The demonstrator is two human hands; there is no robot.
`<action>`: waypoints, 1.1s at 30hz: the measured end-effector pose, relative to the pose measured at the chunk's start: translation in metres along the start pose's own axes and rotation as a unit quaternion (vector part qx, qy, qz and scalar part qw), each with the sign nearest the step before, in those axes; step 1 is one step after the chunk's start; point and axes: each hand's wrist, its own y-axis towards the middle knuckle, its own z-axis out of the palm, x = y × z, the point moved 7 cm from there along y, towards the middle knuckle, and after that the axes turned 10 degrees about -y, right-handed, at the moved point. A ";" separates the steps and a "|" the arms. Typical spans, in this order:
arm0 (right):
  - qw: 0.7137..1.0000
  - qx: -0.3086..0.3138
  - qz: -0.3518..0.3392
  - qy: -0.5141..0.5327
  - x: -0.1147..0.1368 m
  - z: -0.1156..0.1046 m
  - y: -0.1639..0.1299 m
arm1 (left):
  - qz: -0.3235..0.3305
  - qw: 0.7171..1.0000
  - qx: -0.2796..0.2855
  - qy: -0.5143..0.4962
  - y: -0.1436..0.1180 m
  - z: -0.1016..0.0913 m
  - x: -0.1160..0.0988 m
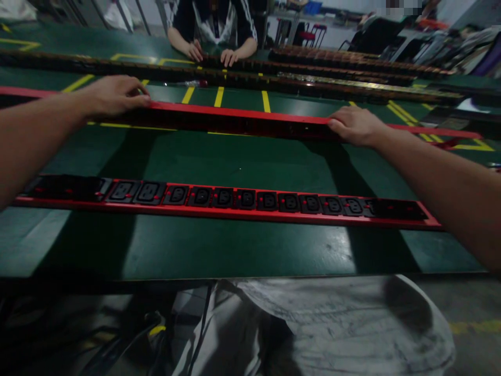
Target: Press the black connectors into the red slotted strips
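A long red metal channel (235, 113) lies across the green table, its dark inner side facing me. My left hand (117, 95) grips its upper edge at the left, fingers curled over it. On the same edge further right, my right hand (357, 125) is closed with the thumb on the near side. Nearer to me lies a red power strip (250, 210) with a row of several black sockets along its face. Its left end passes close to my left forearm, and its right end is partly hidden by my right forearm.
Yellow tape lines (219, 96) mark the green table (242, 250). Long dark strips (344, 83) lie along the far side. Across the table a person (213, 26) rests both hands near one strip. A small clear and red tool-like item (195, 83) lies beyond the channel.
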 end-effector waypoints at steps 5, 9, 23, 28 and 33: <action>0.997 -0.056 0.047 -0.018 0.030 -0.012 0.002 | 0.017 0.997 -0.043 0.056 -0.017 0.010 -0.025; 0.994 -0.077 0.067 0.036 0.033 -0.010 0.012 | 0.053 0.991 -0.071 0.102 -0.027 0.013 -0.040; 0.996 -0.081 -0.006 -0.027 0.047 -0.013 0.026 | 0.055 0.982 -0.070 0.167 -0.012 0.010 -0.050; 0.997 -0.043 -0.024 -0.061 0.051 -0.021 0.030 | 0.052 0.986 -0.046 0.152 -0.014 0.006 -0.042; 0.993 -0.023 -0.022 -0.117 0.042 -0.051 0.033 | 0.049 0.989 -0.061 0.122 -0.017 -0.005 -0.030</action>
